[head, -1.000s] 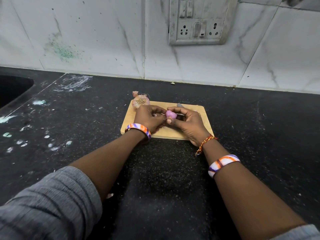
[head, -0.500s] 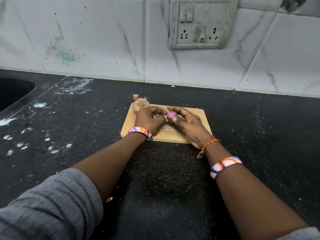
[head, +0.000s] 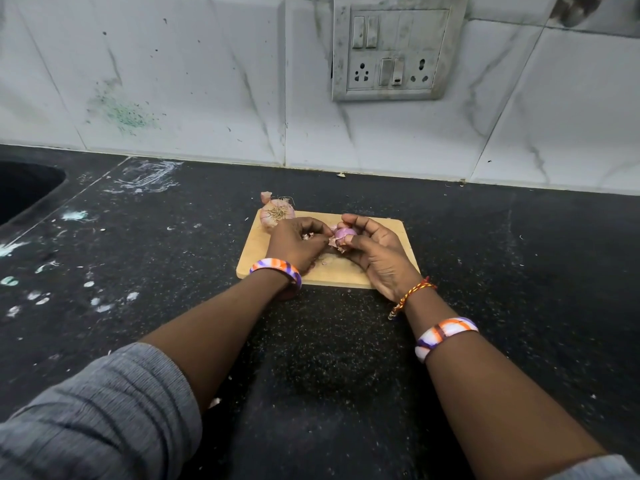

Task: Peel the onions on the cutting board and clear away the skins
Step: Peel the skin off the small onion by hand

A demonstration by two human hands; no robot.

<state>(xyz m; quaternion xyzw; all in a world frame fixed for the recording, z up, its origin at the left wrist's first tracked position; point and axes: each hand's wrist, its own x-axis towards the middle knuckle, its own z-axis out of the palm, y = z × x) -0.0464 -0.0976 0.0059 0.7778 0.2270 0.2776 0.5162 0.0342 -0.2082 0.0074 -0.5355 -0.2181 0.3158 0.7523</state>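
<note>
A small wooden cutting board (head: 398, 233) lies on the black counter. Over its middle my right hand (head: 375, 252) grips a small purple onion (head: 344, 233) between thumb and fingers. My left hand (head: 296, 242) pinches a flap of papery skin (head: 333, 241) hanging from that onion. A second onion (head: 276, 213), unpeeled with its dry roots showing, sits on the board's far left corner. A loose piece of skin (head: 266, 196) lies just behind it on the counter. Small skin bits lie on the board under my hands.
The black speckled counter (head: 502, 271) runs to a tiled wall with a switch and socket panel (head: 396, 46). A dark sink opening (head: 24, 188) is at the far left. White smears and specks dot the counter's left side.
The onion has turned in my right hand and a flap of skin now hangs loose, pulled by my left fingers. Both hands stay over the board.
</note>
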